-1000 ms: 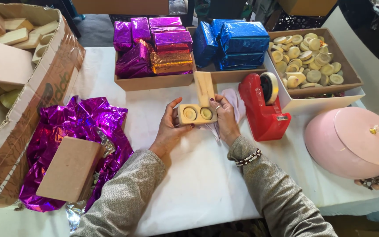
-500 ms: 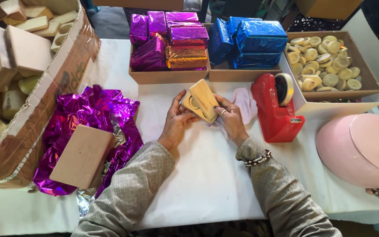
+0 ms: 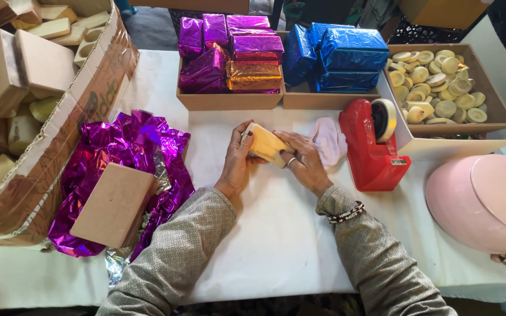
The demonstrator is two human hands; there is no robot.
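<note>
Both hands hold a small pale wooden block (image 3: 265, 144) just above the white table (image 3: 276, 234). My left hand (image 3: 236, 164) grips its left end, thumb on top. My right hand (image 3: 303, 161), a ring on one finger, covers the block's right end. The block is tilted, flat side up, and its round hollows do not show. A pink cloth (image 3: 329, 140) lies right behind my right hand.
A red tape dispenser (image 3: 373, 146) stands to the right. Purple foil sheets (image 3: 130, 169) with a brown board (image 3: 115, 205) lie left. Trays of purple (image 3: 229, 52) and blue (image 3: 335, 55) wrapped packages sit behind. A box of round wooden pieces (image 3: 434, 82), a pink lidded container (image 3: 481, 199) and a large carton (image 3: 36, 117) flank the table.
The block was held face up showing two round hollows, then turned over in both hands; now it lies lower, flat side up, with the hands closed around its ends.
</note>
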